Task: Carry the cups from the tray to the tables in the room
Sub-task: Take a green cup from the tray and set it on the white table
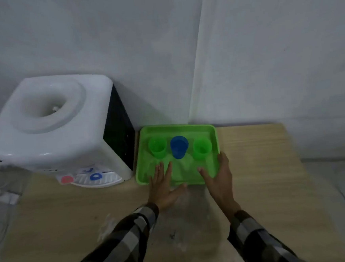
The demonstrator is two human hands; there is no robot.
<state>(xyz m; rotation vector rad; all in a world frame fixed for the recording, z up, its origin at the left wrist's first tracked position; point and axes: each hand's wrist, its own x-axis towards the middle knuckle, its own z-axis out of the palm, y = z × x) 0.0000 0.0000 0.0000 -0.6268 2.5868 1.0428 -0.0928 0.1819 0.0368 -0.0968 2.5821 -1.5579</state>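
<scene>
A green tray (179, 128) lies on a wooden table against the wall. In it stand a row of three cups: a green cup (157, 147) on the left, a blue cup (179, 147) in the middle, a green cup (202, 148) on the right. My left hand (163, 185) is flat and open over the tray's near edge, fingers spread and pointing at the cups. My right hand (220, 175) is open at the tray's near right corner, thumb inside the tray, fingers along the right rim. Neither hand touches a cup.
A white water dispenser (53, 127) with a red and a blue tap stands to the left of the tray, almost touching it. The wooden table (259, 165) runs to the right of the tray and towards me. Cables lie on the floor at both sides.
</scene>
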